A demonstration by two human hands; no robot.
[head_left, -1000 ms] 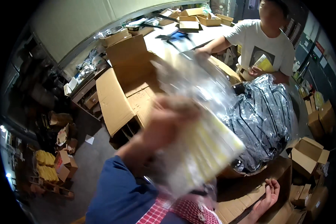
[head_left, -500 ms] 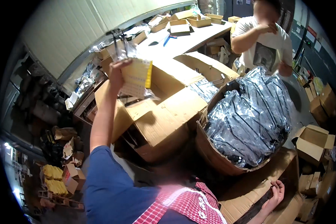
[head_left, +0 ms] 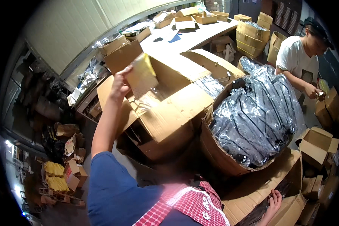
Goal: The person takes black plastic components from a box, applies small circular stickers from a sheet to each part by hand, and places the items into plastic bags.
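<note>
Held up over an open cardboard box (head_left: 177,115), my left hand (head_left: 121,83) pinches a yellow printed sheet (head_left: 141,78) by its edge. Clear plastic (head_left: 148,101) shows inside that box, below the sheet. My right hand (head_left: 274,205) is low at the right with loosely curled fingers and no object visible in it. It is over a long open carton (head_left: 248,196) with dark material inside. Between the two stands a big carton (head_left: 219,152) heaped with clear plastic bags (head_left: 256,116) of thin black rods.
A white table (head_left: 165,45) at the back bears several shallow cardboard trays (head_left: 184,23). At the right a person (head_left: 299,58) in a white shirt looks down at a small thing in their hands. Cartons (head_left: 316,147) line the right side; yellow packs (head_left: 56,177) lie at lower left.
The clear bag with black parts that was in my left hand is no longer there; the yellow sheet stays in it. The other person has moved right and lowered their hand from their face.
</note>
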